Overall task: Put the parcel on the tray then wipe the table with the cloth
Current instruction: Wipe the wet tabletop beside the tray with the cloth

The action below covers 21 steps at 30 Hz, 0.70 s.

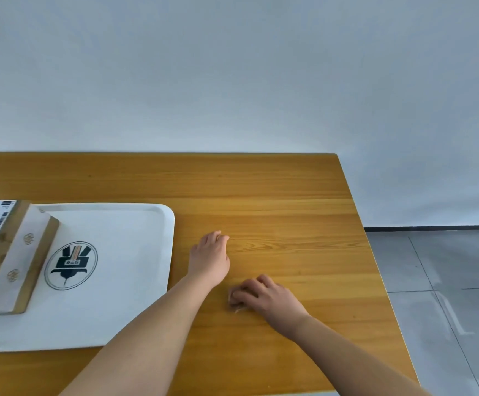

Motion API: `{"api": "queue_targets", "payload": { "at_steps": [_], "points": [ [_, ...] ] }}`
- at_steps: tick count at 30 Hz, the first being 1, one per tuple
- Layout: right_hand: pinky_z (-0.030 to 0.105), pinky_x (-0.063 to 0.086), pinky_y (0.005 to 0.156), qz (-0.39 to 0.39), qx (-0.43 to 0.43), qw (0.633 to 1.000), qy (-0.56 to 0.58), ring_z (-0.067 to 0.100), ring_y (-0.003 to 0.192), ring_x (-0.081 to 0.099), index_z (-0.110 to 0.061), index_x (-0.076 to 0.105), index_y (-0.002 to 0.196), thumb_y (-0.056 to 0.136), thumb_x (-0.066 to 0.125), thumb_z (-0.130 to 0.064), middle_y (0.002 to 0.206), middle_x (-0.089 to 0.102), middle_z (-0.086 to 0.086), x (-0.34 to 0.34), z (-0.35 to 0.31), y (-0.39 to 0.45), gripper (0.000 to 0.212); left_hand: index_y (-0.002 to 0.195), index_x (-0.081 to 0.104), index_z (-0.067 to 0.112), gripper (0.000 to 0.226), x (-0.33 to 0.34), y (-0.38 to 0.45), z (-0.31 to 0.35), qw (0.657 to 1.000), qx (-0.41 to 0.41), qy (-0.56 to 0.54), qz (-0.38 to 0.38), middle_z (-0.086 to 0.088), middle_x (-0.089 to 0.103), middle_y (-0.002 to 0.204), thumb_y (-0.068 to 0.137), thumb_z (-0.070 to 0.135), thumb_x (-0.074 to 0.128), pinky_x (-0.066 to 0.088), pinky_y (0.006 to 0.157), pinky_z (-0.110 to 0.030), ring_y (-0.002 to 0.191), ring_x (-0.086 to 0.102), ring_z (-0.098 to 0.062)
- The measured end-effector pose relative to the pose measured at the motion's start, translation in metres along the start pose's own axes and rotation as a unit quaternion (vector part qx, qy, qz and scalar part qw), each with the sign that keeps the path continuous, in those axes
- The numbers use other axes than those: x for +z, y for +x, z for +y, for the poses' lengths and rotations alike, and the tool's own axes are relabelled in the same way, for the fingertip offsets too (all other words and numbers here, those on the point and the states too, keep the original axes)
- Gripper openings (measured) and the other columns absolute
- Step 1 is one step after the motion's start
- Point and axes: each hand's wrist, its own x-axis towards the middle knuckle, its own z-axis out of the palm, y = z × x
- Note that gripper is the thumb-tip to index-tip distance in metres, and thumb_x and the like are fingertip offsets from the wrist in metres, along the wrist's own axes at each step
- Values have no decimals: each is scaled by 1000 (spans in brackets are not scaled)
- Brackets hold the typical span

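Nearest the lens: two bare forearms reaching forward over wooden table (pixel 289 195). Left hand (pixel 211 257) laid palm down on bare tabletop just right of tray, fingers extended and relaxed, grasping nothing. Right hand (pixel 264 297) set lower and to the right, close to the left hand but apart from it, fingers curled down over small pale cloth (pixel 234 298); only a sliver of cloth visible at fingertips, pressed against table surface. White tray (pixel 135 281) placed at left of table, rounded corners, dark circular emblem printed at centre. Parcel (pixel 6 252) resting on tray at its left side, cut off by picture edge: brown cardboard box, pale tape strip along its length, printed shipping label with barcodes on top face. Parcel well apart from both hands. Beyond table: plain pale wall (pixel 232 67); to the right, grey tiled floor (pixel 447 281).
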Motion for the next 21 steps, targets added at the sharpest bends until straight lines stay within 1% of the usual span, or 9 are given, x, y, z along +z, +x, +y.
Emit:
{"api": "queue_targets", "payload": {
  "at_steps": [2,4,6,8,11,13,16,18,21],
  "points": [
    [22,47,35,40,89,995,25,21,78,59,-34,54,111,50,88,-14,98,59,-2,-3,9,8,72,147,31,20,49,0,-3,-1,1000,-6,1,2,0,26,155,99,18,41,32,112,-39,144,25,-20],
    [22,42,29,81,161,983,43,22,73,58,-30,59,108,49,87,-5,92,60,0,-6,13,20,70,146,32,19,49,1,-6,-7,1000,-16,3,2,-1,26,155,98,16,41,33,112,-38,144,25,-21],
    [21,39,28,98,193,975,41,23,68,57,-26,64,104,43,87,2,86,61,1,-7,8,32,71,146,32,19,50,2,-11,-13,1000,-31,3,3,-1,27,155,98,16,41,35,111,-37,144,25,-20],
    [21,40,30,99,194,975,39,23,67,57,-23,66,104,37,88,3,85,61,0,-5,0,38,75,146,33,18,50,3,-13,-18,999,-38,4,7,-1,28,154,97,15,41,35,110,-36,143,26,-20],
    [22,42,32,90,151,984,43,22,71,56,-21,66,109,37,88,1,91,62,-1,2,-15,38,79,146,33,19,50,5,-19,-20,999,-52,10,15,0,29,153,97,14,40,34,110,-35,143,27,-20],
    [22,43,34,89,92,991,43,20,73,56,-24,65,111,46,87,-4,96,62,-4,6,-23,31,72,146,33,19,50,6,-20,-20,998,-62,11,17,0,29,154,97,14,40,34,109,-35,143,27,-20],
    [22,48,44,78,-8,996,39,18,79,57,-27,60,117,57,83,-9,109,60,-6,13,-29,10,67,146,32,19,49,10,-20,-12,998,-64,8,17,-1,28,155,98,15,40,34,110,-35,143,27,-21],
    [23,51,49,59,-54,996,29,18,83,57,-28,55,121,64,79,-12,113,59,-6,17,-26,-8,65,147,31,19,49,12,-19,-4,998,-55,7,10,-2,28,155,99,16,41,33,111,-37,143,27,-22],
    [24,52,52,36,-109,993,-12,19,87,59,-30,51,126,68,77,-17,117,59,-5,16,-11,-32,64,147,31,19,49,15,-18,6,999,-47,7,5,-1,26,155,99,16,41,32,111,-37,144,25,-21]
  ]
}}
